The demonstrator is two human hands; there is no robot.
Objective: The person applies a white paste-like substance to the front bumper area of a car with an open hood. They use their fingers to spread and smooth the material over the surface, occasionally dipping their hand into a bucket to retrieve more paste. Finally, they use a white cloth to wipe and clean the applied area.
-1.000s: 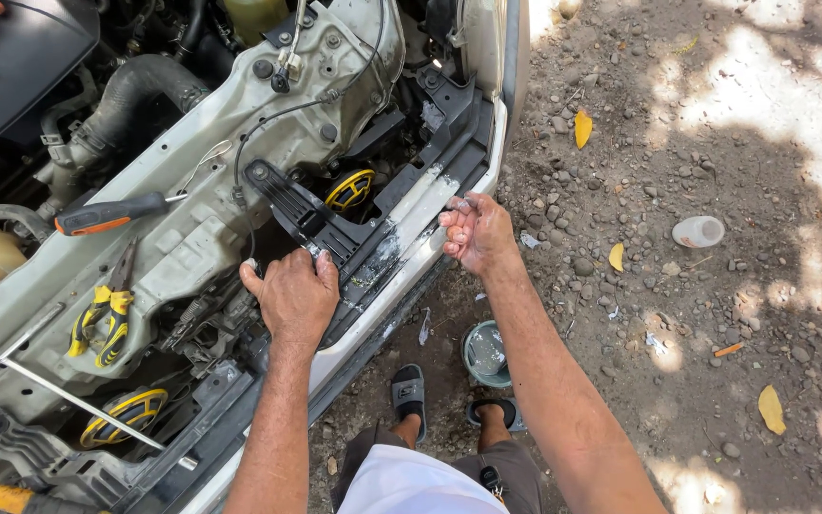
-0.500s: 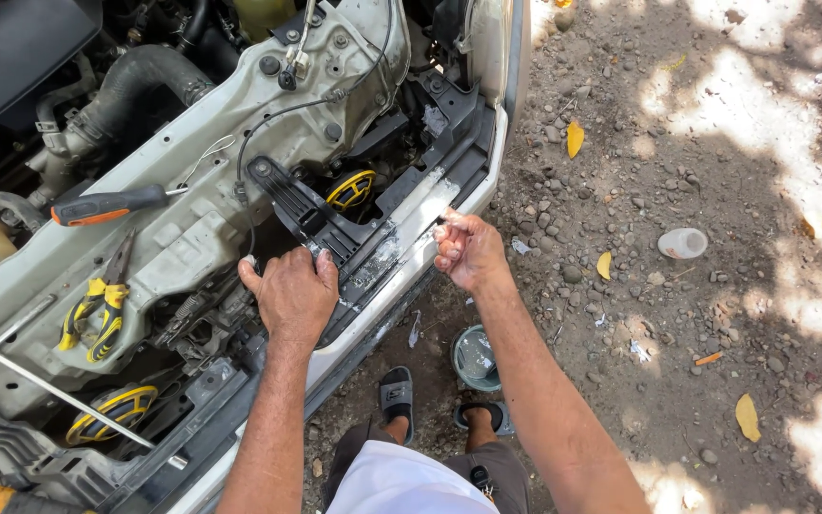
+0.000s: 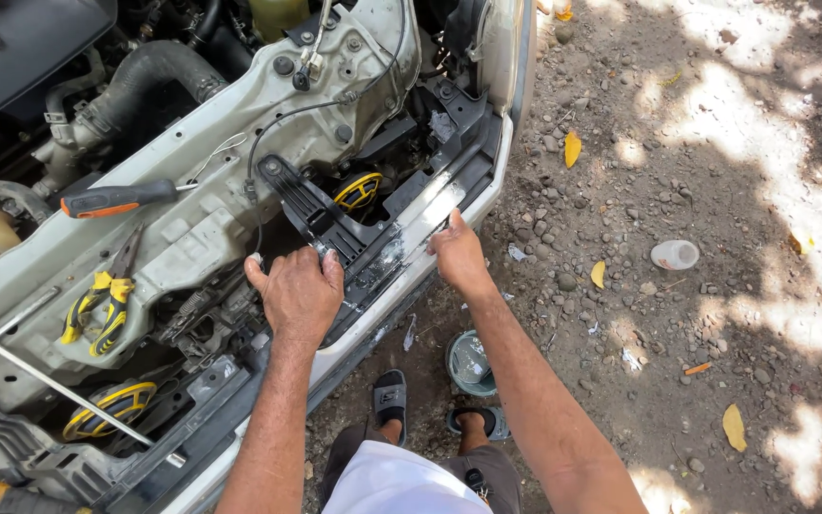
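— Grip status?

— Left hand (image 3: 295, 293) closed down, palm flat, fingers curled over the lower end of the black plastic bracket (image 3: 321, 217) at the front edge of the engine bay. Right hand (image 3: 459, 255) pinched shut at the fingertips against the bright metal crossbar (image 3: 427, 227); whatever sits in the pinch too small to tell.

— Lie of the bracket from the grip?

— Runs up and away to the left from the left hand, long axis diagonal, upper end bolted near the white radiator support (image 3: 240, 205). Left hand on it; right hand just beside its lower end, toward the right corner of the bay. Yellow horn (image 3: 358, 190) tucked behind, between bracket and crossbar.

— Surroundings?

— Orange-handled screwdriver (image 3: 116, 200) laid on the support's left stretch; yellow-handled pliers (image 3: 97, 305) below it, well apart from both hands. Round tin (image 3: 471, 364) on the gravel by the sandals.

— Change from half a second back?

— Left hand unmoved on the bracket. Right hand shifted slightly lower along the crossbar, fingers drawn tighter together.
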